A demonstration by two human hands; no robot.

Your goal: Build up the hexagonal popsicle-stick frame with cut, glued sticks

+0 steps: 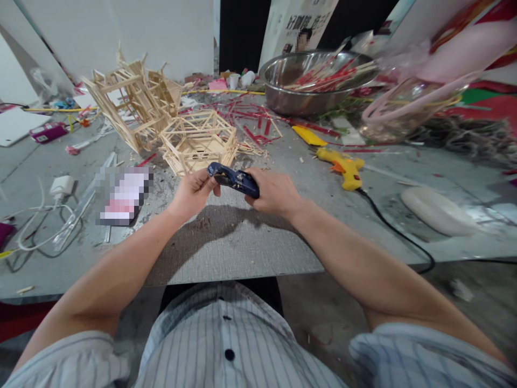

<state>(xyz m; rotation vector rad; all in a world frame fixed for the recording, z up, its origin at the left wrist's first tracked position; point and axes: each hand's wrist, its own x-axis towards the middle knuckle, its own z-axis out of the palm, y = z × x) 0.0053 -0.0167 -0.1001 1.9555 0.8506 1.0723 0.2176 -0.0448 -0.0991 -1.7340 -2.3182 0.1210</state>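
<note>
In the middle of the head view, my right hand (274,191) is wrapped round the grip of a dark blue hand-held cutter (236,180) with pale specks on its body. Its curved end points left, to where my left hand (196,189) is closed with thumb and fingers pinched. Whatever sits in that pinch is hidden or too small to make out. Just behind both hands stands a low, many-sided frame (202,137) of thin wooden sticks. A taller wooden stick structure (133,105) leans beside it on the left.
A yellow glue gun (343,167) lies on the right, its black cord running over the grey table's (226,253) front edge. Behind it is a steel basin (286,99) holding red-wrapped sticks. A phone (127,194), a white charger (62,186) and cables lie left. Red scraps litter the back.
</note>
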